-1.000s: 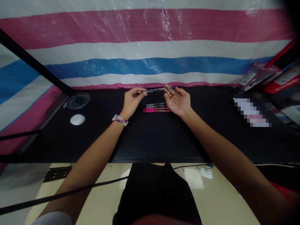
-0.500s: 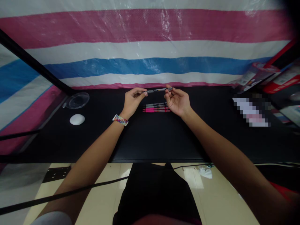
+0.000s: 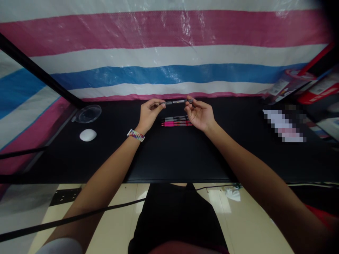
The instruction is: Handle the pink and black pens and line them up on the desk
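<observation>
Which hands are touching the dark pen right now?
Touching, both. The head view shows the left hand pinching one end of the dark pen and the right hand the other.

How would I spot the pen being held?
Find the black table below the striped sheet. Near its far edge, the left hand and right hand pinch a dark pen by its ends. It alone is lifted; the other pens lie flat.
</observation>
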`<act>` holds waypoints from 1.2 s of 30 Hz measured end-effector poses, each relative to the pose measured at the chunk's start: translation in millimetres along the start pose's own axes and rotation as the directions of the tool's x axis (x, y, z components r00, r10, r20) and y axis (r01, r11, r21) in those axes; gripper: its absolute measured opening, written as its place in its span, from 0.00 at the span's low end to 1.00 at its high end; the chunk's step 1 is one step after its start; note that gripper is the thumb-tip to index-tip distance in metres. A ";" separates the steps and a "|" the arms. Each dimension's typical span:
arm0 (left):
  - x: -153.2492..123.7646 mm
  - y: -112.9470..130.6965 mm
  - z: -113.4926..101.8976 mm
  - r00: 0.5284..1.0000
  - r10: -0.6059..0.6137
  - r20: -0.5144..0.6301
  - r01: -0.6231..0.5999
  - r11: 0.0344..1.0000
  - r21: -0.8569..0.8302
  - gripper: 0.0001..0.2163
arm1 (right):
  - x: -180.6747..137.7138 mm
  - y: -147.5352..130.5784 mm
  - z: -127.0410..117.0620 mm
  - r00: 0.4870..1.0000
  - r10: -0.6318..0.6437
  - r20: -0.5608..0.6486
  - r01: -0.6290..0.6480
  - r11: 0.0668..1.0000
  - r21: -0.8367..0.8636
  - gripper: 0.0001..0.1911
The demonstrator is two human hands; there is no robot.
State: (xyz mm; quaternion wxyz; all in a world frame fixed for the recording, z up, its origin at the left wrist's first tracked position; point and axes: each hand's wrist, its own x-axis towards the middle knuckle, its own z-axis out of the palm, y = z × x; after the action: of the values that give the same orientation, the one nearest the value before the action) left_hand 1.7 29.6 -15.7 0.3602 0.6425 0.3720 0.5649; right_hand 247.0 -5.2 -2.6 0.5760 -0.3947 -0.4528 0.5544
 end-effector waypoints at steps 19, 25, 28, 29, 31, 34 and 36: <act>-1.6 -0.2 2.2 1.000 0.006 0.006 -0.006 1.000 -0.007 0.11 | 2.0 4.2 -2.2 0.995 0.096 0.014 -0.094 0.915 0.393 0.16; -2.5 0.8 1.8 1.000 0.009 0.011 -0.009 1.000 -0.007 0.09 | 4.4 8.4 -5.9 0.998 0.062 -0.004 -0.058 0.962 0.268 0.16; -3.0 0.9 1.7 1.000 0.005 0.015 -0.005 1.000 0.012 0.08 | 5.0 7.8 -6.2 0.999 0.034 -0.006 -0.032 0.982 0.185 0.17; -3.0 0.9 1.7 1.000 0.004 0.020 -0.005 1.000 0.019 0.08 | 5.1 7.0 -5.9 1.000 0.026 -0.009 -0.024 0.989 0.149 0.18; -2.7 0.5 1.5 1.000 0.011 0.028 -0.012 0.999 0.035 0.08 | 5.5 5.8 -5.2 1.000 0.011 -0.008 -0.010 0.996 0.084 0.20; -1.5 -0.9 0.8 0.999 0.031 0.026 -0.033 0.996 0.079 0.08 | 6.5 6.8 -5.1 0.999 -0.046 -0.028 0.045 0.998 -0.037 0.21; -0.8 -1.9 -0.1 0.999 0.038 0.026 -0.041 0.993 0.108 0.08 | 6.6 8.8 -6.6 0.989 -0.141 -0.045 0.130 0.973 -0.193 0.17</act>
State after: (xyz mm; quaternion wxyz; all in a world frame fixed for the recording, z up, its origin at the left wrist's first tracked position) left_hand 1.3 29.8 -17.8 0.3180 0.6750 0.3851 0.5431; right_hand 250.7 2.4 -12.4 0.5851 -0.4320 -0.5124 0.4566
